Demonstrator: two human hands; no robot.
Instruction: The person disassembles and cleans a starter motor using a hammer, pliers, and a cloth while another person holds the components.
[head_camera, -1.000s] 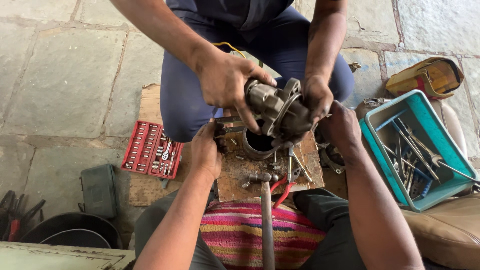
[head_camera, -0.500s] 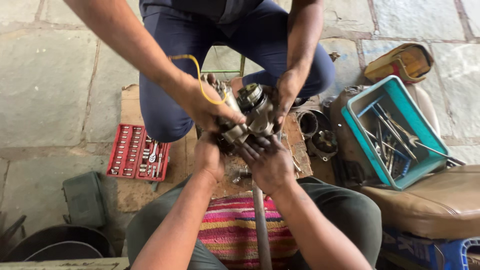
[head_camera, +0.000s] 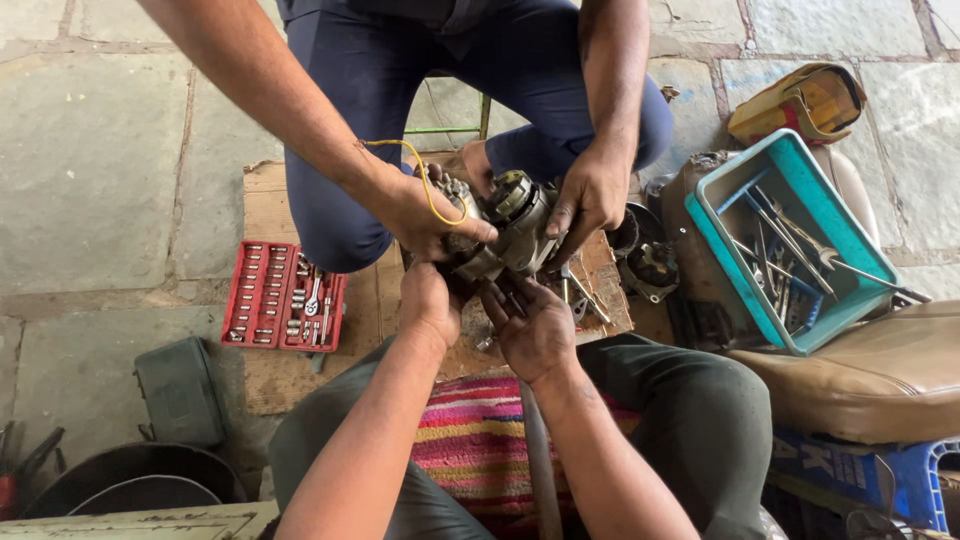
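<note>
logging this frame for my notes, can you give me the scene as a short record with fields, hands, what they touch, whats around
left hand: under the grey metal engine part, touching it, grip unclear
right hand: palm up, open, beneath the part
other person: two hands grasp the same part from the far side
support: wooden board on stone floor
left side: red socket set
right side: teal tray of hand tools

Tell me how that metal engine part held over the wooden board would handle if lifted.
The metal engine part is probably heavy for its size: four hands support it, including the left hand and right hand. It looks greasy, so likely slippery. Solid and rigid, it should not flex, but its uneven shape may tip.
</note>
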